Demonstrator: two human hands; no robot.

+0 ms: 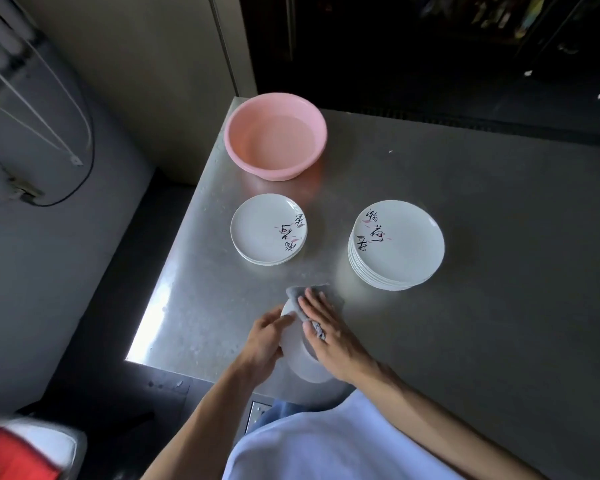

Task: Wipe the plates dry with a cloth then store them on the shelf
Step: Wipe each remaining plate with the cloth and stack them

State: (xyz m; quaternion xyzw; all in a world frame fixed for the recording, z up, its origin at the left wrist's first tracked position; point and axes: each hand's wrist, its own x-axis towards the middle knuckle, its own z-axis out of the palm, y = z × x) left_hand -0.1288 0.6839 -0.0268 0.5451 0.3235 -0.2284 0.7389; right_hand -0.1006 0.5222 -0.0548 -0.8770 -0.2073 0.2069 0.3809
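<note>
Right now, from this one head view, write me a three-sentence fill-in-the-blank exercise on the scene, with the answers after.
The right hand presses a grey ___ onto the held plate.
The basin behind the stacks is coloured ___.
The taller stack of plates stands on the person's ___ side.
Missing words: cloth; pink; right.

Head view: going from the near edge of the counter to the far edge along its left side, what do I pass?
Plate gripped by the left hand, with the right hand pressing the cloth on it → short stack of plates → pink basin.
</note>
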